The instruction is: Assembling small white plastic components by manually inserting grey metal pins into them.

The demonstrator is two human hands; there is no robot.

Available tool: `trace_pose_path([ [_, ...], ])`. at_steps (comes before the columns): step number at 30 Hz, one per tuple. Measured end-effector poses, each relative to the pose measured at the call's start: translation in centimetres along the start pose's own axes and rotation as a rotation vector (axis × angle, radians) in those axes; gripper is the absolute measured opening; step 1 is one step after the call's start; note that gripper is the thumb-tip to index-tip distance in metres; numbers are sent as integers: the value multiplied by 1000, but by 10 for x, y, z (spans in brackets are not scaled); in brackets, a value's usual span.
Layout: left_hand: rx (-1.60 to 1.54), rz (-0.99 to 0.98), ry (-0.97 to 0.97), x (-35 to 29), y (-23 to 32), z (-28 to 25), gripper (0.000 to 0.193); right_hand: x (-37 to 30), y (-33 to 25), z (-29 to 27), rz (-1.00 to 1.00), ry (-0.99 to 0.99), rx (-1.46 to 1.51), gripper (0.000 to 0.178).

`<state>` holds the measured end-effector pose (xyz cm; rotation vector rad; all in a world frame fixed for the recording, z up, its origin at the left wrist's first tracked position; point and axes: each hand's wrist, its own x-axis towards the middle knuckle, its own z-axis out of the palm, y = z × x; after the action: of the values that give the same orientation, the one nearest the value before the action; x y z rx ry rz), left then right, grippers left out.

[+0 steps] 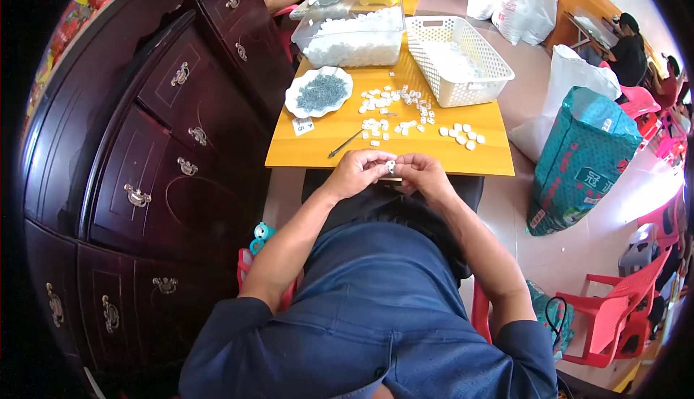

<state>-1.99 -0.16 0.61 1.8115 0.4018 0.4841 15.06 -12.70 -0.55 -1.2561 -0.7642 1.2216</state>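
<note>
Just off the table's near edge, my left hand (358,173) and my right hand (425,175) meet, their fingertips closed on one small white plastic piece (390,166). Its exact kind is too small to make out. Several loose white pieces (383,101) are spread over the yellow wooden table (303,150) beyond my hands, with a group of rounder white pieces (463,136) to the right. A dark thin tool like a screwdriver (345,144) lies left of them. The scalloped white dish (290,100) at the left holds many small grey parts (322,92).
A clear bin (394,46) full of white pieces and a white perforated basket (470,94) stand at the table's far side. A dark wooden cabinet (152,153) lines the left. To the right are a green sack (585,160) and red chairs (611,316). Other people sit farther off.
</note>
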Motion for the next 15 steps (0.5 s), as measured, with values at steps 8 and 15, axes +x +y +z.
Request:
trace_pose_path([
  [8,99,139,45,-2,0,7,34,8,9,-3,78,-50,11,16],
  [15,493,281,224,-8,18,18,44,5,9,3,107,-17,199,15],
])
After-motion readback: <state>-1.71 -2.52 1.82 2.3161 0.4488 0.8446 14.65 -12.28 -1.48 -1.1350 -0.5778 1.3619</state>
